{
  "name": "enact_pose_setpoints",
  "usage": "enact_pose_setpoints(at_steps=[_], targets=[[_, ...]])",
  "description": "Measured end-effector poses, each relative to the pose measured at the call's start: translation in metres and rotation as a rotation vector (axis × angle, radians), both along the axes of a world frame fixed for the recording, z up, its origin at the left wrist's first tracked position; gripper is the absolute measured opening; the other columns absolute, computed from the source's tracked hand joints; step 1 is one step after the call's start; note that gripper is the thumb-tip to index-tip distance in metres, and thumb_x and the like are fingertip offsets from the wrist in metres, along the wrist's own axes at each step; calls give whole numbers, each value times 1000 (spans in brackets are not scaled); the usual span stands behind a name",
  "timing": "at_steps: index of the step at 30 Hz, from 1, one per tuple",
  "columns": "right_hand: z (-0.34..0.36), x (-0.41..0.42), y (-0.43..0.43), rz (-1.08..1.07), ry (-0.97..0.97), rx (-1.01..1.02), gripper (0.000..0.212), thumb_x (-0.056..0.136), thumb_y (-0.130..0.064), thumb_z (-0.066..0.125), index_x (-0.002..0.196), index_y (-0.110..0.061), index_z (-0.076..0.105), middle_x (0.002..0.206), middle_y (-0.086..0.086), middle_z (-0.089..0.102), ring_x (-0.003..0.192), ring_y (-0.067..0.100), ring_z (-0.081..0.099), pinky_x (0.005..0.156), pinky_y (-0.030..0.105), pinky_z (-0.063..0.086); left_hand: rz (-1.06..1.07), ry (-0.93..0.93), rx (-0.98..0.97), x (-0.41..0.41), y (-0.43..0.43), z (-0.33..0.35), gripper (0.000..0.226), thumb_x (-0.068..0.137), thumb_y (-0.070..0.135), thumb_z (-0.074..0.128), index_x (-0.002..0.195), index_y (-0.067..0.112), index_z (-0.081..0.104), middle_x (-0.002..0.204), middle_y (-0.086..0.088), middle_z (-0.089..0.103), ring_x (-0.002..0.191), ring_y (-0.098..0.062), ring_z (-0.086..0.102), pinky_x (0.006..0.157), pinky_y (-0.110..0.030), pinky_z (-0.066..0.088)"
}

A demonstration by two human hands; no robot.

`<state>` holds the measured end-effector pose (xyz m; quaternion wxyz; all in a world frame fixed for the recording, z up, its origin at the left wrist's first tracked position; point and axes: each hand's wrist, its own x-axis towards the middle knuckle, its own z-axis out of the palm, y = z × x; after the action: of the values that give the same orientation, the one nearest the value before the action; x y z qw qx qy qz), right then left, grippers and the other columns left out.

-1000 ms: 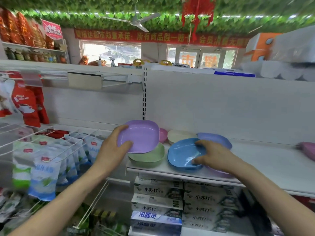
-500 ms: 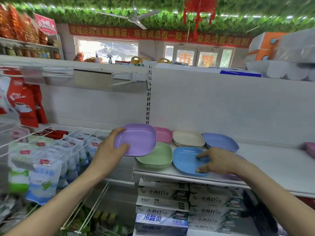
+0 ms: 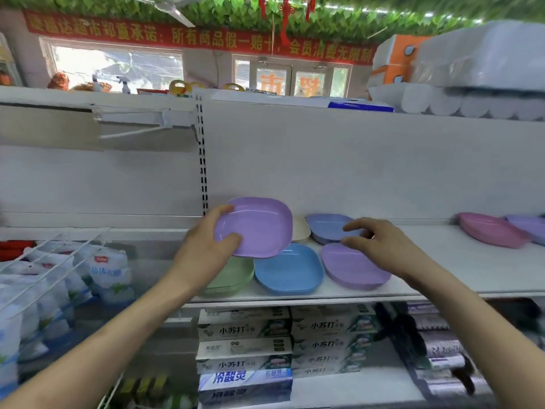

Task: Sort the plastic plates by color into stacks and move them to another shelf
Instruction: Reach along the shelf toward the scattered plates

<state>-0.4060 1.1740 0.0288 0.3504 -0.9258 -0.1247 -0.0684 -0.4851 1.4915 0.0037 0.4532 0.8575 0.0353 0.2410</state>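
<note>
Surroundings: white shelf point(image 3: 472, 270) against a white back panel point(image 3: 354, 160). Toothpaste boxes point(image 3: 244, 329) are stacked on the level below. To the left is a wire rack point(image 3: 44, 252) with white-and-blue bags point(image 3: 109, 270). Wrapped paper rolls point(image 3: 472, 104) sit on top of the unit at upper right.

Obstruction: the held lilac plate point(image 3: 256, 227) covers most of the cream plate point(image 3: 300, 230) behind it and overlaps the back edge of the blue plate point(image 3: 289, 268). The left forearm hides part of the green stack point(image 3: 233, 276).

Count: eight plate positions.
- One held lilac plate.
- One green stack, layered rims, number not readable.
- One blue plate.
- One purple plate point(image 3: 354, 268).
- One cream plate.
- One violet-blue plate point(image 3: 327, 227) at the back.
- One pink plate point(image 3: 492, 230).
- One far lilac plate point(image 3: 528, 225), just beside the pink one and cut off by the frame edge.
The last two lie well apart from the main group.

Hands: the left hand point(image 3: 206, 249) grips the held lilac plate at its left rim, thumb on the inner face, fingers behind. The plate is off the shelf, tilted towards the camera, above the green stack. The right hand point(image 3: 380, 246) holds nothing, fingers loosely spread, thumb and forefinger apart. It hovers over the back of the purple plate, just in front of the violet-blue plate. I cannot tell whether it touches either.
</note>
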Motion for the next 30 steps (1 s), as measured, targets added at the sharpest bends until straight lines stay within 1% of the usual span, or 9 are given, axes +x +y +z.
enact_pose_setpoints(at_steps=[5, 8, 10, 13, 15, 18, 21, 24, 30], targets=[[-3, 3, -39, -102, -98, 162, 19, 94, -35, 68, 112, -28, 71, 79, 1, 65, 75, 16, 61, 63, 32, 42, -94, 22, 122, 27, -65, 6, 55, 94, 27, 63, 146, 31, 47, 127, 4, 59, 110, -20, 55, 86, -29, 40], [-7, 3, -68, -91, -95, 160, 14, 94, -34, 67, 108, -30, 71, 83, 6, 67, 81, 20, 64, 70, 35, 47, -97, 81, 202, 42, -100, 8, 57, 95, 34, 60, 149, 27, 44, 142, -3, 55, 126, -25, 52, 102, -37, 45], [-10, 6, -89, -88, -93, 158, 10, 93, -34, 68, 103, -33, 71, 81, 6, 68, 83, 21, 66, 73, 36, 49, -112, 155, 274, 50, -123, 7, 62, 95, 39, 57, 153, 23, 40, 151, -2, 49, 134, -25, 49, 107, -38, 43], [-14, 15, -117, -100, -91, 181, 8, 92, -33, 70, 99, -33, 72, 77, 5, 67, 82, 23, 67, 73, 37, 49, -121, 246, 390, 60, -152, 5, 69, 94, 43, 55, 156, 20, 35, 153, -3, 48, 135, -24, 49, 94, -33, 40], [-16, 21, -131, -90, -87, 187, 7, 92, -33, 70, 99, -33, 71, 76, 6, 65, 81, 22, 66, 71, 37, 48, -110, 294, 451, 66, -165, 2, 73, 91, 44, 56, 157, 19, 34, 151, -4, 50, 133, -24, 50, 88, -33, 40], [-19, 29, -146, -68, -87, 184, 8, 92, -35, 69, 99, -35, 71, 77, 6, 65, 80, 22, 67, 71, 38, 48, -86, 350, 529, 71, -179, -2, 69, 90, 44, 57, 152, 18, 39, 142, -7, 55, 127, -27, 54, 90, -36, 47], [-22, 36, -158, -48, -82, 186, 8, 92, -35, 69, 100, -35, 71, 77, 7, 65, 80, 22, 66, 72, 39, 50, -64, 380, 640, 71, -192, -3, 43, 89, 44, 55, 123, 18, 53, 120, -7, 61, 107, -28, 55, 77, -37, 44], [-23, 44, -168, -23, -83, 185, 8, 92, -35, 68, 99, -35, 72, 78, 7, 66, 81, 22, 66, 74, 40, 50, -21, 410, 725, 70, -200, -4, 28, 88, 45, 53, 99, 20, 49, 101, -2, 51, 98, -24, 44, 72, -36, 38], [-28, 57, -179, 25, -67, 187, 8, 93, -35, 67, 99, -34, 72, 78, 7, 64, 83, 23, 66, 72, 38, 48, -11, 490, 827, 70, -205, -12, 41, 87, 53, 55, 109, 20, 63, 102, -5, 44, 110, -28, 43, 81, -37, 39]])
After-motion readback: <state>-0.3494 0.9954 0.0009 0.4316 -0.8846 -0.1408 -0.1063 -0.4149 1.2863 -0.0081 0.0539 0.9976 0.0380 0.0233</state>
